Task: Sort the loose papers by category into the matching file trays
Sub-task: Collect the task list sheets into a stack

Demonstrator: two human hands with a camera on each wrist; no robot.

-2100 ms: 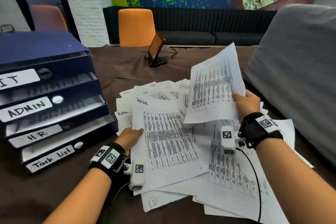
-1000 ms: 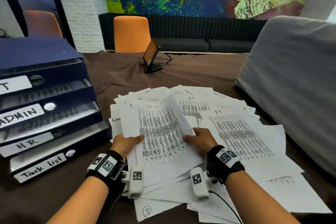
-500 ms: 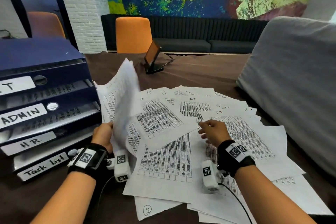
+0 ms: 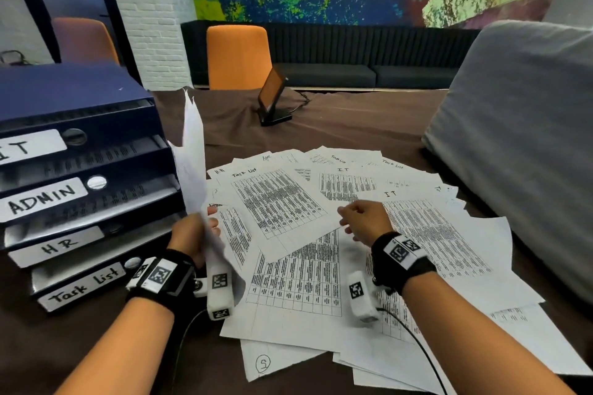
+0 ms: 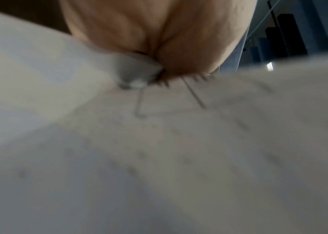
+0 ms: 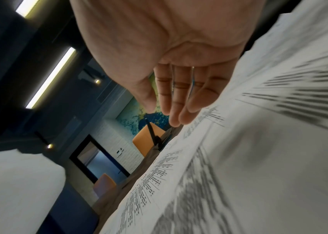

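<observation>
Loose printed papers (image 4: 353, 234) lie fanned over the brown table, headed Task List, IT and HR. My left hand (image 4: 195, 234) grips a few sheets (image 4: 192, 163) by their lower edge and holds them upright, edge-on, beside the blue file trays (image 4: 80, 189) labelled IT, ADMIN, HR and Task List. My right hand (image 4: 362, 218) hovers just above the pile with relaxed, straight fingers (image 6: 179, 101) and holds nothing. The left wrist view is blurred, filled by paper (image 5: 159, 158) under the palm.
A dark tablet on a stand (image 4: 272, 99) sits behind the papers. A large grey cushion (image 4: 519, 144) borders the pile on the right. Orange chairs (image 4: 237, 54) stand beyond the table's far edge.
My left hand lifted sheets off the pile and swung them upright toward the trays. My right hand let go of the sheet and drew back over the pile.
</observation>
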